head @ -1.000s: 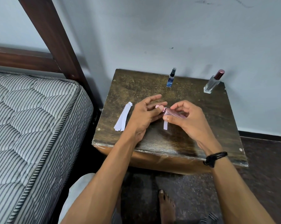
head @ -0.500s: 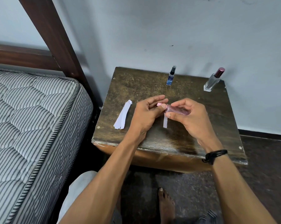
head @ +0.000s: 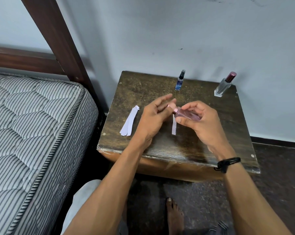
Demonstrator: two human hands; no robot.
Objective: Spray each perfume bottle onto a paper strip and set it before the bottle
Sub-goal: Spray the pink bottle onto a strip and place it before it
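My right hand (head: 201, 119) grips a small pink perfume bottle (head: 188, 115) lying sideways above the middle of the wooden table (head: 143, 92). My left hand (head: 151, 117) pinches the bottle's pink cap (head: 170, 106) just left of the bare nozzle. Under the hands is one white paper strip (head: 173, 127); I cannot tell whether it lies on the table or is held. At the back stand a blue spray bottle (head: 179, 83) and a clear bottle with a dark red cap (head: 224, 85).
A small stack of paper strips (head: 128, 122) lies at the table's left side. A striped mattress (head: 33, 124) and a dark wooden bed post (head: 58, 39) are to the left. The wall is right behind the table. My bare foot (head: 174, 216) is on the floor below.
The cap, seated on the pink bottle a second ago, is now a little apart from the nozzle in my left fingers. Both hands stayed over the table's middle.
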